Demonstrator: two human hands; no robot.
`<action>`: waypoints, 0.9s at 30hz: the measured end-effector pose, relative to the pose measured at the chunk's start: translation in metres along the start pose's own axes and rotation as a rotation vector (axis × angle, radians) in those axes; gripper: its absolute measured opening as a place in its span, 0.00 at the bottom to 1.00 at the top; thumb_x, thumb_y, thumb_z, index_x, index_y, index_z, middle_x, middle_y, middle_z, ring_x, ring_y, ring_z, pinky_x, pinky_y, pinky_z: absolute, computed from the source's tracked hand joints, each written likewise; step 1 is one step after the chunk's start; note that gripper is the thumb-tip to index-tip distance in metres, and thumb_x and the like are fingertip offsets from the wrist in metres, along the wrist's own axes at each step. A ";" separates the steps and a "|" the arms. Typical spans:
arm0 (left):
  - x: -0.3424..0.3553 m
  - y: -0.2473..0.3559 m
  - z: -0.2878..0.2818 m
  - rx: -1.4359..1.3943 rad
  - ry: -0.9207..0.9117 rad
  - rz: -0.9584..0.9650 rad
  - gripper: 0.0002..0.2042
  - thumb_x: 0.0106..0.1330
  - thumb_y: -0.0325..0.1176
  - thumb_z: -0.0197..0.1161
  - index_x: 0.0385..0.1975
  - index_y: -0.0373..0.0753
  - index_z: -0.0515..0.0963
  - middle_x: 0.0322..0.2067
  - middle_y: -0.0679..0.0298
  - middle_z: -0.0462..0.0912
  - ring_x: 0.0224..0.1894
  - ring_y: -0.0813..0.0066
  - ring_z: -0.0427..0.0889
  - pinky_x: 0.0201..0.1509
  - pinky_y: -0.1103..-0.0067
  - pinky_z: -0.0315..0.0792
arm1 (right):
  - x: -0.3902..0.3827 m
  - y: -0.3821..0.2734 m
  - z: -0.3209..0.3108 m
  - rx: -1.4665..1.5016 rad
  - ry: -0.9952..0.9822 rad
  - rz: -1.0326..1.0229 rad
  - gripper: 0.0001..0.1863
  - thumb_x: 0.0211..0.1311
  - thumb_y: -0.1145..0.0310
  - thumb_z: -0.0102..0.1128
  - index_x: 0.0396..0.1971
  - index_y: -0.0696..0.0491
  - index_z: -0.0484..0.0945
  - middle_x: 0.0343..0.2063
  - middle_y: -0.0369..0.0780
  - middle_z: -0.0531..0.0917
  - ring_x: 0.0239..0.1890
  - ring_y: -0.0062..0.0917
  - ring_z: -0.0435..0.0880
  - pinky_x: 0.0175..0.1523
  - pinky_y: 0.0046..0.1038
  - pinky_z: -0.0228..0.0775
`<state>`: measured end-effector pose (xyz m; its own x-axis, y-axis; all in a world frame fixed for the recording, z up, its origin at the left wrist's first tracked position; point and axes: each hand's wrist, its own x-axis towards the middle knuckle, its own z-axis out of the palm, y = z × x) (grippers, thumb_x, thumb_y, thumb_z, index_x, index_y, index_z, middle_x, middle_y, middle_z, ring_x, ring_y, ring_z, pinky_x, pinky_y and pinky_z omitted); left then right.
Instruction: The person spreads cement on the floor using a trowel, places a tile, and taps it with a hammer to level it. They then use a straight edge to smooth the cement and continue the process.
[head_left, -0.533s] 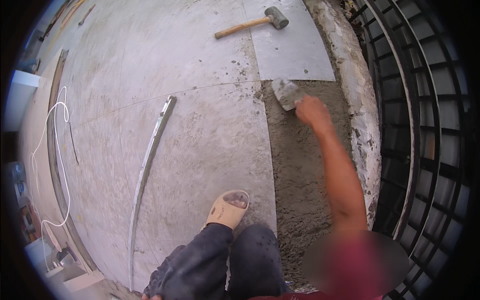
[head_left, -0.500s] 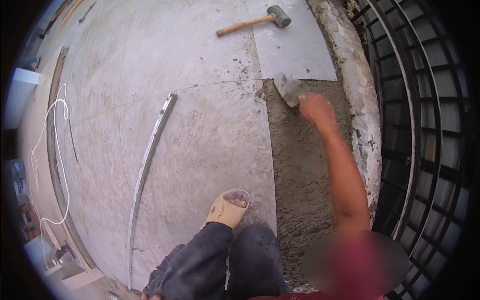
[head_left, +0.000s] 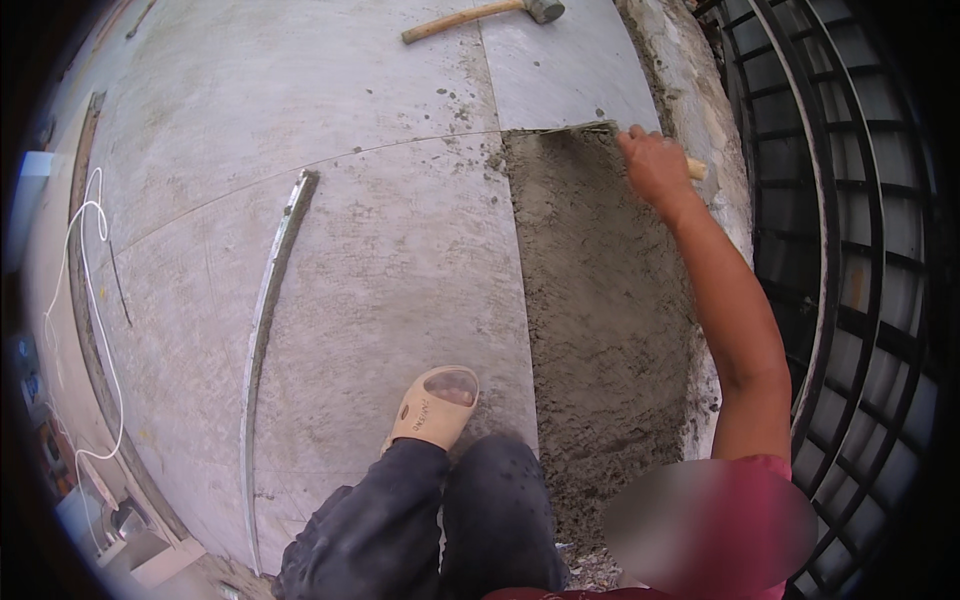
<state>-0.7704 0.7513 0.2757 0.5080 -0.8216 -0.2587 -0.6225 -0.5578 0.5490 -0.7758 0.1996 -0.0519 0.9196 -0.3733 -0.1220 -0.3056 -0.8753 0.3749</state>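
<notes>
Out to the far right reaches my right hand (head_left: pixel 655 168), closed round a trowel; the pale wooden handle end (head_left: pixel 697 169) sticks out past the fist. The trowel's blade (head_left: pixel 572 128) shows nearly edge-on, at the line where the wet grey mortar bed (head_left: pixel 600 270) meets a laid grey tile (head_left: pixel 570 70). Whether the blade presses on the tile edge or only on the mortar, I cannot tell. Smoothed mortar fills the far part of the strip, with rougher mortar nearer me. My left hand is out of the picture.
A mallet (head_left: pixel 480 20) with a wooden handle lies on the far tiles. Left of my sandalled foot (head_left: pixel 437 408) rests a long metal straightedge (head_left: pixel 262 330). A black barred gate (head_left: pixel 835 240) and rough concrete edge (head_left: pixel 695 90) border the right; a white cable (head_left: pixel 92 290) curls at left.
My right hand has moved right and away from me, and the trowel blade has turned from broad face to edge-on. The whole view has shifted slightly.
</notes>
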 end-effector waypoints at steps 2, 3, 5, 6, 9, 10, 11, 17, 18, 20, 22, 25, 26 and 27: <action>0.000 -0.001 0.001 0.019 0.007 -0.018 0.18 0.61 0.37 0.64 0.45 0.30 0.77 0.48 0.48 0.80 0.56 0.45 0.74 0.62 0.55 0.65 | -0.008 0.032 0.014 -0.051 -0.017 0.049 0.07 0.57 0.74 0.55 0.36 0.50 0.77 0.37 0.39 0.80 0.41 0.34 0.84 0.41 0.37 0.77; 0.000 0.000 0.001 0.030 0.012 -0.027 0.16 0.62 0.36 0.62 0.44 0.30 0.78 0.47 0.48 0.80 0.56 0.45 0.74 0.63 0.55 0.65 | -0.014 0.050 0.020 -0.080 -0.040 0.088 0.07 0.57 0.74 0.55 0.36 0.50 0.77 0.37 0.39 0.80 0.41 0.34 0.84 0.41 0.36 0.77; 0.002 -0.001 0.001 0.022 0.021 -0.025 0.14 0.63 0.34 0.59 0.43 0.30 0.79 0.47 0.48 0.80 0.56 0.46 0.74 0.63 0.55 0.65 | -0.024 0.082 0.032 -0.135 -0.091 0.172 0.06 0.57 0.73 0.55 0.35 0.51 0.78 0.37 0.39 0.81 0.41 0.35 0.84 0.42 0.36 0.78; 0.003 -0.001 0.001 0.020 0.028 -0.023 0.14 0.64 0.33 0.58 0.42 0.30 0.79 0.47 0.48 0.81 0.56 0.46 0.74 0.63 0.55 0.65 | -0.029 0.096 0.036 -0.159 -0.116 0.219 0.06 0.57 0.73 0.55 0.35 0.51 0.78 0.38 0.39 0.81 0.41 0.35 0.85 0.43 0.36 0.78; 0.006 0.000 0.002 0.046 0.049 -0.017 0.14 0.64 0.35 0.57 0.42 0.30 0.80 0.47 0.49 0.81 0.57 0.47 0.75 0.63 0.56 0.65 | -0.038 0.106 0.040 -0.218 -0.153 0.295 0.06 0.58 0.71 0.56 0.35 0.51 0.78 0.39 0.41 0.81 0.42 0.36 0.85 0.45 0.37 0.78; 0.007 0.000 0.002 0.043 0.042 -0.010 0.14 0.64 0.35 0.57 0.42 0.30 0.80 0.47 0.49 0.81 0.57 0.47 0.74 0.63 0.56 0.65 | -0.039 0.104 0.038 -0.236 -0.159 0.309 0.06 0.58 0.70 0.56 0.36 0.51 0.78 0.39 0.41 0.81 0.42 0.37 0.84 0.46 0.38 0.78; 0.007 -0.001 0.001 0.043 0.037 -0.009 0.14 0.64 0.34 0.57 0.42 0.30 0.80 0.47 0.49 0.82 0.57 0.47 0.74 0.63 0.56 0.65 | -0.039 0.096 0.032 -0.178 -0.134 0.368 0.07 0.59 0.69 0.56 0.36 0.52 0.78 0.39 0.43 0.81 0.43 0.37 0.84 0.46 0.39 0.78; 0.023 0.012 -0.009 0.052 -0.078 -0.057 0.18 0.60 0.36 0.65 0.46 0.30 0.78 0.50 0.48 0.79 0.58 0.45 0.73 0.63 0.54 0.64 | -0.035 0.029 0.022 0.549 -0.128 0.355 0.18 0.69 0.60 0.46 0.39 0.60 0.77 0.38 0.54 0.82 0.41 0.41 0.84 0.46 0.40 0.77; 0.026 0.014 -0.011 0.054 -0.099 -0.078 0.20 0.58 0.37 0.67 0.47 0.30 0.77 0.50 0.47 0.79 0.58 0.45 0.73 0.63 0.54 0.64 | -0.028 0.008 0.001 0.727 -0.279 0.407 0.19 0.70 0.59 0.47 0.43 0.61 0.76 0.36 0.52 0.82 0.37 0.38 0.83 0.44 0.39 0.77; 0.028 0.015 -0.011 0.044 -0.104 -0.078 0.24 0.56 0.39 0.70 0.48 0.30 0.75 0.51 0.47 0.78 0.58 0.44 0.73 0.62 0.53 0.64 | -0.015 -0.039 -0.054 1.069 -0.593 0.500 0.24 0.71 0.56 0.48 0.52 0.63 0.73 0.31 0.46 0.82 0.28 0.31 0.82 0.42 0.37 0.77; 0.015 0.017 -0.009 0.034 -0.077 -0.075 0.27 0.54 0.40 0.72 0.49 0.30 0.74 0.50 0.46 0.78 0.57 0.43 0.72 0.62 0.53 0.65 | 0.000 -0.067 -0.067 1.034 -0.626 0.395 0.24 0.71 0.56 0.49 0.50 0.63 0.74 0.31 0.46 0.81 0.24 0.27 0.80 0.38 0.35 0.77; 0.013 0.014 -0.009 0.011 -0.068 -0.072 0.28 0.54 0.42 0.73 0.49 0.30 0.74 0.49 0.46 0.78 0.57 0.42 0.72 0.61 0.52 0.65 | 0.001 -0.083 -0.055 0.920 -0.541 0.187 0.22 0.70 0.56 0.49 0.47 0.62 0.76 0.31 0.46 0.81 0.22 0.25 0.80 0.32 0.33 0.77; 0.013 0.012 -0.010 0.006 -0.066 -0.070 0.28 0.54 0.42 0.72 0.50 0.30 0.74 0.49 0.47 0.78 0.57 0.42 0.72 0.60 0.51 0.65 | 0.000 -0.089 -0.050 0.870 -0.484 0.105 0.22 0.70 0.56 0.49 0.46 0.62 0.76 0.31 0.46 0.81 0.22 0.25 0.80 0.30 0.33 0.77; 0.012 0.010 -0.009 0.003 -0.062 -0.070 0.28 0.54 0.42 0.72 0.50 0.30 0.74 0.49 0.47 0.78 0.57 0.42 0.72 0.60 0.51 0.65 | -0.005 -0.092 -0.042 0.812 -0.414 0.122 0.21 0.70 0.58 0.49 0.44 0.64 0.77 0.32 0.49 0.82 0.25 0.29 0.82 0.33 0.34 0.78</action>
<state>-0.7651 0.7368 0.2856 0.5127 -0.7861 -0.3452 -0.5883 -0.6145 0.5256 -0.7416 0.2953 -0.0472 0.7556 -0.4203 -0.5024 -0.6181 -0.7113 -0.3346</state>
